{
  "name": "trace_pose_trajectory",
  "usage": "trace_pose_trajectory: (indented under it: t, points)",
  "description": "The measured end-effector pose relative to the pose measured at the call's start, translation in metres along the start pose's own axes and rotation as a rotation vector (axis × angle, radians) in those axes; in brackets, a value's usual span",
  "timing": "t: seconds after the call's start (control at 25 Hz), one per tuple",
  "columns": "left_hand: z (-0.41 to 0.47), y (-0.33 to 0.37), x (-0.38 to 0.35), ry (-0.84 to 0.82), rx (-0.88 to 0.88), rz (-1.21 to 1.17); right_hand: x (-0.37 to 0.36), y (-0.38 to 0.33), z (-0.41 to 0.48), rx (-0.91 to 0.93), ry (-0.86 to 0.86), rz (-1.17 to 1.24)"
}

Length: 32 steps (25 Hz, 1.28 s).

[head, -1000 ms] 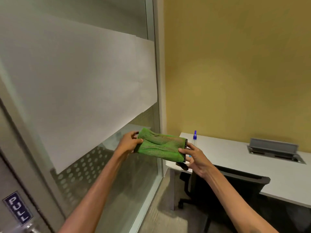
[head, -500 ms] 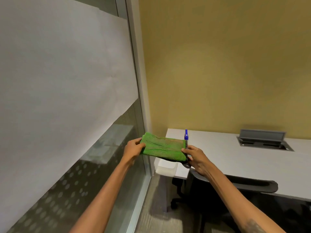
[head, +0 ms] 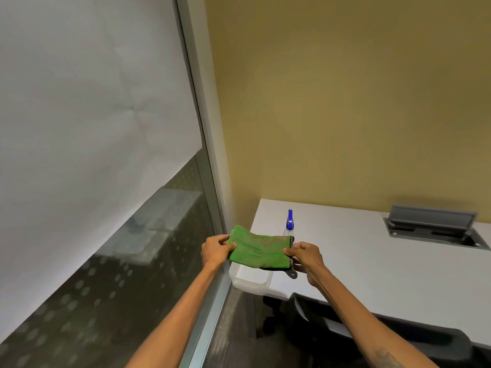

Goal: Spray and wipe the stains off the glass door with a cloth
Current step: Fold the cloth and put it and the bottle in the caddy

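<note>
A folded green cloth [head: 259, 251] with a dark edge is held flat between both hands, over the near left corner of the white desk [head: 372, 261]. My left hand [head: 216, 251] pinches its left edge and my right hand [head: 303, 257] pinches its right edge. A spray bottle with a blue nozzle [head: 290, 221] stands on the desk just behind the cloth; its clear body is mostly hidden. The glass panel [head: 106, 288] fills the left side, with a white frosted band above and a dotted pattern below.
A grey metal frame post [head: 210, 208] borders the glass beside the yellow wall. A white bin [head: 249, 278] sits under the desk corner. A black office chair [head: 372, 328] stands at the desk. A grey cable box [head: 430, 227] with its lid up is set in the desk.
The view has swung right and down, away from the door handle with the PULL sign. Both hands still hold the cloth, now closer to the desk corner.
</note>
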<state>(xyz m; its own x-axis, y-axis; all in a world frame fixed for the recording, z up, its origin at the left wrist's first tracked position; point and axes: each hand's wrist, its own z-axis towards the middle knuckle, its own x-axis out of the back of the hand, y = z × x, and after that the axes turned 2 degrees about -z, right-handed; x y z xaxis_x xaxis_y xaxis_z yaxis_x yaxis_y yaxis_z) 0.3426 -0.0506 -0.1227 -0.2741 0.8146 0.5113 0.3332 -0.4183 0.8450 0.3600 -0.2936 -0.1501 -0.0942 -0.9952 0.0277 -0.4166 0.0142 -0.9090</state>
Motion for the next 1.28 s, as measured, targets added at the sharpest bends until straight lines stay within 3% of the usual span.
trace_pose_trajectory:
  t: [0.32,0.64,1.08,1.28]
  points:
    - [0.054,-0.026,-0.050,0.027,0.091,0.065,-0.016,0.023,0.079,-0.114,-0.006,-0.088]
    - [0.112,-0.054,-0.080,-0.096,0.027,0.272,-0.062,0.047,0.120,-0.155,0.193,-0.289]
    - [0.143,-0.115,-0.096,-0.289,0.000,0.467,-0.108,0.088,0.146,-0.231,0.214,-0.570]
    - [0.154,-0.121,-0.098,-0.321,-0.019,0.470,-0.111,0.095,0.154,-0.239,0.143,-0.688]
